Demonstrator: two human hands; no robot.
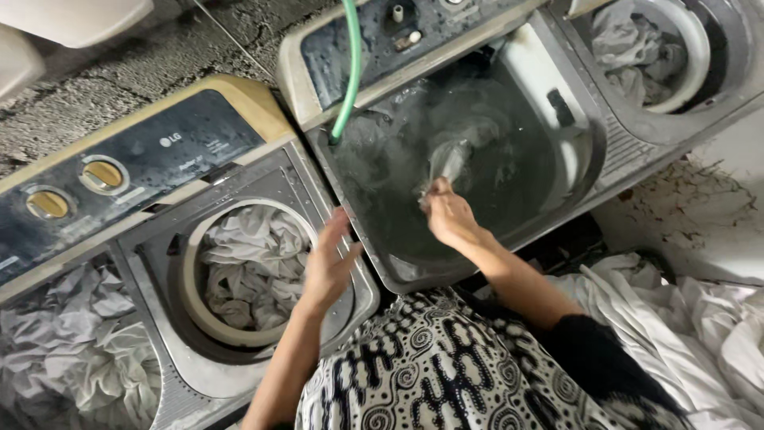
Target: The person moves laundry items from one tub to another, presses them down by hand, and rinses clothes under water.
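Gripping a wet cloth (447, 163) at the water's surface, the right hand (450, 215) was closed inside the water-filled tub (509, 199). The left hand (328, 267) hovered open, fingers spread, holding nothing, over the spinner (239, 267) packed with white laundry. A green hose (348, 72) dipped into the tub.

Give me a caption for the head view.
Right hand grips cloth in water-filled tub; left hand hovers open.
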